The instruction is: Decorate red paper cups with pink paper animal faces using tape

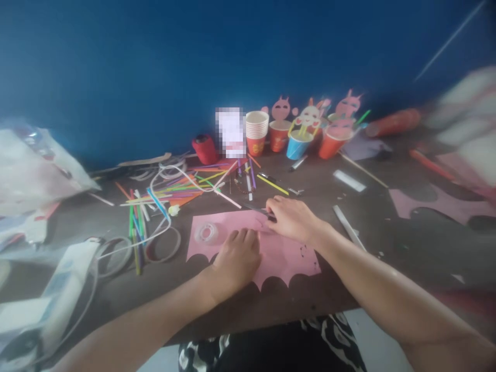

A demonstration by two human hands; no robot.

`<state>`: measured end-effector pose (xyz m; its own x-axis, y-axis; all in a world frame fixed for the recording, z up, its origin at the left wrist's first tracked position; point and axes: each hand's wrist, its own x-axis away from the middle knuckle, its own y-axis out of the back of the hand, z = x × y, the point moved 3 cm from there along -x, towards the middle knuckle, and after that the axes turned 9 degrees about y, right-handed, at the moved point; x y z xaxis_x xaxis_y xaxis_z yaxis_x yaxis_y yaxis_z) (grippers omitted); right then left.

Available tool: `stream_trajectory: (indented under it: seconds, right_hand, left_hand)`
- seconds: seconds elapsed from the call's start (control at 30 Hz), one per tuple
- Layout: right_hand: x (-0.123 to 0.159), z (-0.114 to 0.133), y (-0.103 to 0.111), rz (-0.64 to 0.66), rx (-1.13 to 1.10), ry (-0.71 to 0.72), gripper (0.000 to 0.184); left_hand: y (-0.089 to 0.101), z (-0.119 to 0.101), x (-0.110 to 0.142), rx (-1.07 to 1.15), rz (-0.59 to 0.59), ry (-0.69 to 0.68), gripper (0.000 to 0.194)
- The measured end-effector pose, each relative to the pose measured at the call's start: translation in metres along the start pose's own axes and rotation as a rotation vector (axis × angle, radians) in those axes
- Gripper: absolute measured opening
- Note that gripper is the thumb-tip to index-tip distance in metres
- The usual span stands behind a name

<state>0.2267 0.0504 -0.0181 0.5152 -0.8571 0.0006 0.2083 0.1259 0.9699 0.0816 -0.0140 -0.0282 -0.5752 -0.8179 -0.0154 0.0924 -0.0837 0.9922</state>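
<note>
A pink sheet of paper (289, 258) with scalloped cut-outs along its near edge lies on the dark table. My left hand (240, 256) rests on its middle with the fingers curled in; anything inside them is hidden. Just beyond, at the sheet's far edge, my right hand (290, 214) is closed around the black handle of what look like scissors (258, 209), the thin blade pointing left. A clear roll of tape (206, 233) sits on the paper's left part.
Colored straws or sticks (174, 194) are heaped at the left, near tape rings (163, 245) and a white power strip (72, 279). Behind stand stacked paper cups (257, 132) and a blue cup (299, 144) with a paper figure. Pink scraps (437, 201) lie at right.
</note>
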Motion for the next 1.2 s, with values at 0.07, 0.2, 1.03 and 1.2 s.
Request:
stream_trajectory:
  seconds: [0.07, 0.2, 1.03, 1.2]
  right_hand:
    - [-0.002, 0.003, 0.0, -0.023, 0.01, 0.011, 0.014]
    - [-0.005, 0.002, 0.0, -0.053, 0.023, 0.01, 0.012]
    - [-0.005, 0.021, -0.003, -0.083, -0.22, 0.301, 0.015]
    - [-0.001, 0.007, 0.028, -0.329, -0.287, 0.135, 0.017]
  left_hand:
    - [-0.001, 0.001, -0.001, -0.017, -0.001, -0.017, 0.036]
    - [-0.003, 0.002, -0.001, -0.061, -0.032, -0.052, 0.039]
    - [-0.004, 0.017, 0.003, 0.338, 0.007, 0.027, 0.042]
    - [-0.009, 0.039, -0.009, 0.553, -0.083, 0.038, 0.019]
